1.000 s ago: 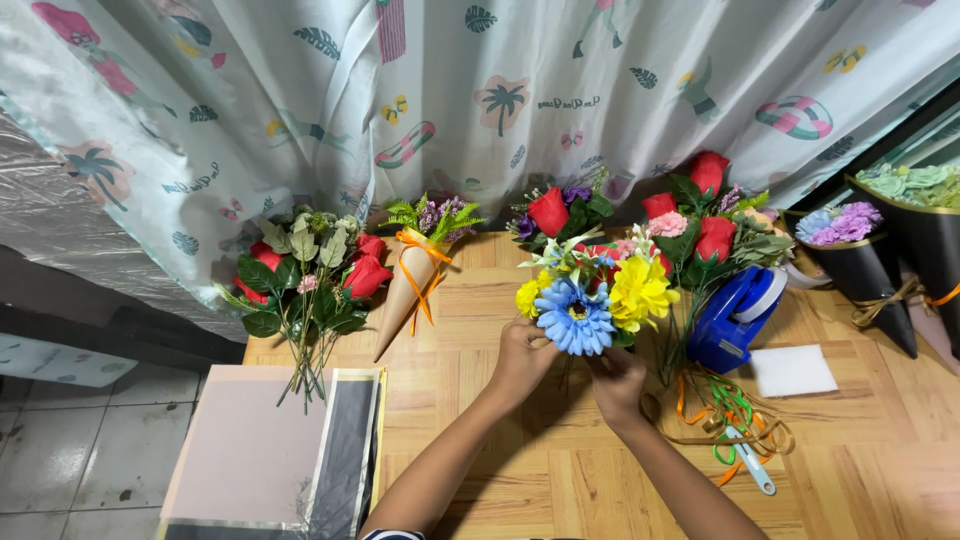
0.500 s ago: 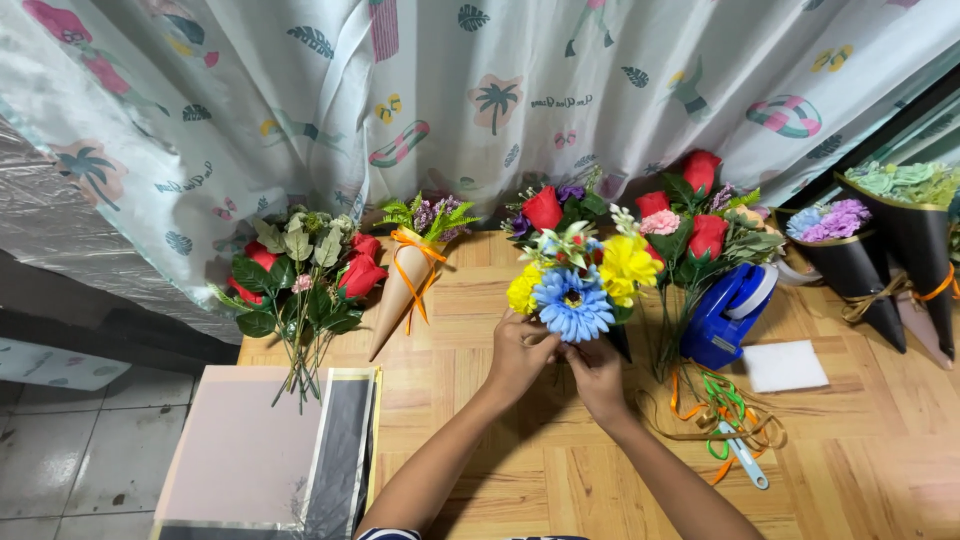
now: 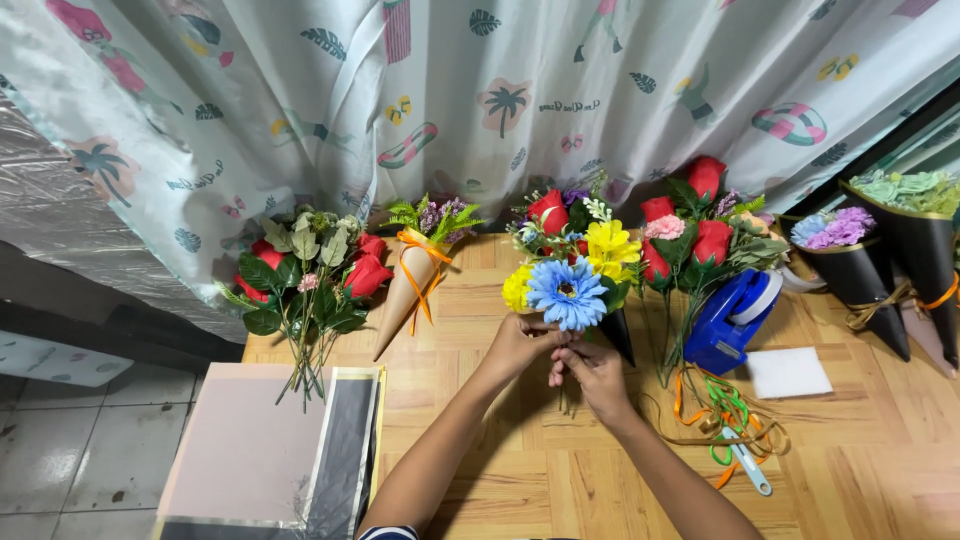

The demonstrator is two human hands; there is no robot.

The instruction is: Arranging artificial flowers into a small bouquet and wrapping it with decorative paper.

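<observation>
My left hand grips the stems of a small bunch of artificial flowers: a blue daisy in front, yellow blooms beside and behind it. My right hand is closed on the same stems just below and to the right, touching the left hand. The bunch stands upright over the wooden table. The lower stem ends are hidden by my fingers.
A loose bunch of red roses lies at the left. A brown paper cone bouquet with orange ribbon sits beside it. Red flowers, a blue tape dispenser, a white pad, tangled ribbon and scissors lie right. Black cones stand far right. Wrapping sheets lie at the lower left.
My right hand has moved left to meet the left hand at the stems. The bunch has shifted slightly left and toward me.
</observation>
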